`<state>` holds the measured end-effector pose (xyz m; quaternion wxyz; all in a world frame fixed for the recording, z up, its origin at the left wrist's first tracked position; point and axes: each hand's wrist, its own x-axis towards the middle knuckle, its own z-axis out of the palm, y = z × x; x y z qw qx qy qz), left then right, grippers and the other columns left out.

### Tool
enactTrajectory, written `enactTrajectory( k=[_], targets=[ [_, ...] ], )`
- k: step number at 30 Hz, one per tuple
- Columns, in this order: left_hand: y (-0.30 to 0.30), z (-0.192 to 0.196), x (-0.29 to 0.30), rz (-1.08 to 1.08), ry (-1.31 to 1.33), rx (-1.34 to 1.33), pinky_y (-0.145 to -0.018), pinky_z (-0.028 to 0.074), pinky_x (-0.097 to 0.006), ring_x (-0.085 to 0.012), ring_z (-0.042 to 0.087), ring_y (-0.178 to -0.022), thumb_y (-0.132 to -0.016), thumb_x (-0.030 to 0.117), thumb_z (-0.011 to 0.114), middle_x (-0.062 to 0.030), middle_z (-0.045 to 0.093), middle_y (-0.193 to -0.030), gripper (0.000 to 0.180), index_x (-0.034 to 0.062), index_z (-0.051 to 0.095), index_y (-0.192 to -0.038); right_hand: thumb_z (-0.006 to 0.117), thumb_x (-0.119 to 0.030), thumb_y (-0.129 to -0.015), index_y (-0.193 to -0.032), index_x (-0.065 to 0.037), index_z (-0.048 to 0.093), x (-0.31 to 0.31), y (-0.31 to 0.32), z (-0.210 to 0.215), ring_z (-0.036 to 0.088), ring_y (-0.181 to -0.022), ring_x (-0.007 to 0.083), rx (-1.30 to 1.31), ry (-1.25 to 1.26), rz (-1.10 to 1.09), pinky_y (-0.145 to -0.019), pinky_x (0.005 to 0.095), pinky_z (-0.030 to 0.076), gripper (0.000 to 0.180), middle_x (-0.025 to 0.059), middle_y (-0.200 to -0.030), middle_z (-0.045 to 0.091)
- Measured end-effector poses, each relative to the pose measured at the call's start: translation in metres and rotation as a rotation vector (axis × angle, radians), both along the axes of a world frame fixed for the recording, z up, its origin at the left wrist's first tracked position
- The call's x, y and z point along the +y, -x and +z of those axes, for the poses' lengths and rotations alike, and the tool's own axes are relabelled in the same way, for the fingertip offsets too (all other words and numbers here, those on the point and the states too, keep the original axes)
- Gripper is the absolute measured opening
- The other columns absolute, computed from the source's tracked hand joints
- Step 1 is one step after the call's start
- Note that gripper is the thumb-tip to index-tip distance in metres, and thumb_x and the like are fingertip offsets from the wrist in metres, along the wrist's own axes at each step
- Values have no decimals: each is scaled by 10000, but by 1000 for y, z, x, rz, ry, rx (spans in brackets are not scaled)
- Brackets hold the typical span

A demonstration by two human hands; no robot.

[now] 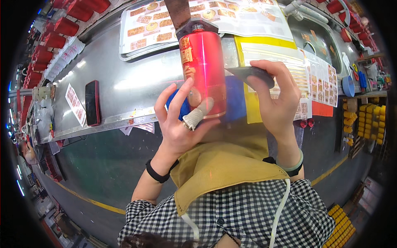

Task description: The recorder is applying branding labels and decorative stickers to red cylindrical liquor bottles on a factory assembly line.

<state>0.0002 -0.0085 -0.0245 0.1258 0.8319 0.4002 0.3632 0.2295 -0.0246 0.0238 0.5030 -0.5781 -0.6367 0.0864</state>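
A glossy red bottle [209, 62] with gold characters down its left side lies on its side, its neck end pointing away from me against a dark angled rest [197, 25]. Blue padded supports [235, 97] show on both sides of its near end. My left hand [178, 118] is around that near end, with a white finger cover on one digit pressed to the bottle and the other fingers along its left side. In my right hand [277, 93], pinched between thumb and fingers, is a thin dark flat scraper [252, 74]; its tip is close to the bottle's right side.
Sheets of gold-and-red labels [165, 25] lie behind the bottle. Right of it are a yellow-edged board with strips [269, 58] and more label sheets [326, 78]. A phone [92, 102] lies on the metal bench [124, 82] at left. Red containers [66, 27] line the far left.
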Motion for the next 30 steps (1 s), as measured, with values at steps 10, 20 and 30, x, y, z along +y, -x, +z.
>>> enactTrajectory(
  k=[10, 20, 30],
  targets=[
    [2, -5, -2, 50, -143, 118, -1102, 409, -459, -384, 422, -1395, -630, 251, 954, -188, 548, -1504, 503, 194, 777, -1097, 778, 33, -821, -1065, -29, 715, 8, 9, 4, 687, -858, 271, -33, -58, 54, -731, 348, 553, 260, 115, -938, 703],
    [-14, -27, -3, 176, -44, -457, -1134, 352, -507, -431, 440, -1322, -635, 251, 981, -158, 578, -1346, 898, 21, 527, -1374, 690, -157, -787, -1025, -158, 718, -7, 35, -10, 593, -841, 208, -388, -139, 426, -770, 352, 478, 240, -9, -939, 662],
    [4, -37, -5, -2, 244, -257, -1137, 380, -440, -346, 530, -1317, -765, 113, 880, -192, 560, -1431, 864, -30, 441, -1495, 713, -184, -818, -1008, -181, 709, -2, 33, -9, 590, -817, 178, -431, -225, 483, -799, 349, 459, 191, -25, -918, 692]
  ],
)
